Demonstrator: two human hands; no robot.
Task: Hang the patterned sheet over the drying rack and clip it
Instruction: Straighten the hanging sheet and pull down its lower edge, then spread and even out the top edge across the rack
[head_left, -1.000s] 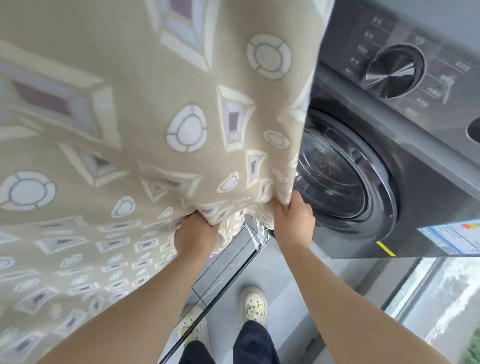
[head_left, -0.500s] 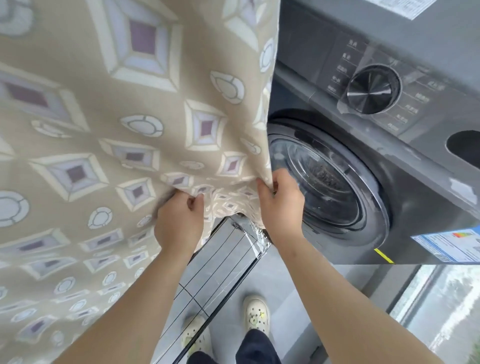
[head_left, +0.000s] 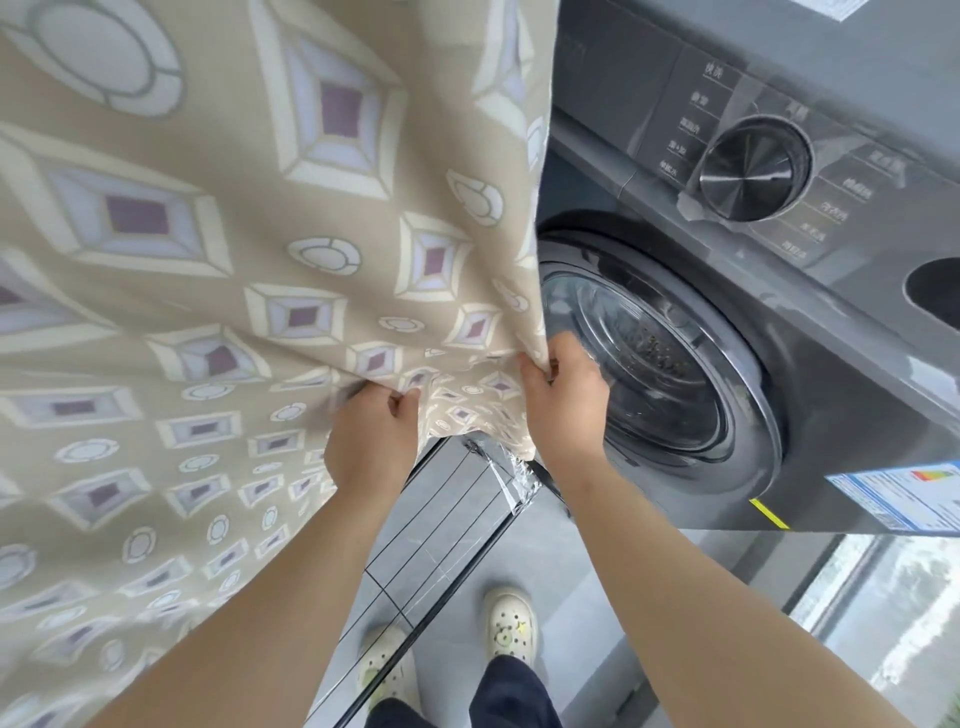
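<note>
A beige patterned sheet (head_left: 270, 249) with white squares and circles hangs in front of me and fills the left and upper view. My left hand (head_left: 371, 441) pinches its lower edge near the centre. My right hand (head_left: 563, 395) grips the sheet's right lower corner, fingers curled round the fabric. Below the hands, the black wire drying rack (head_left: 436, 540) shows under the sheet, with clear plastic wrap at one end. No clip is in view.
A dark grey front-loading washing machine (head_left: 831, 395) stands close on the right, its round door (head_left: 660, 353) just behind my right hand and a dial (head_left: 748, 169) above. My feet in pale shoes (head_left: 509, 621) stand on grey floor. A window pane (head_left: 883, 623) is at lower right.
Both hands have stayed on the sheet's lower edge and moved slightly apart. The sheet has drawn in nearer, and more of the rack shows beneath it.
</note>
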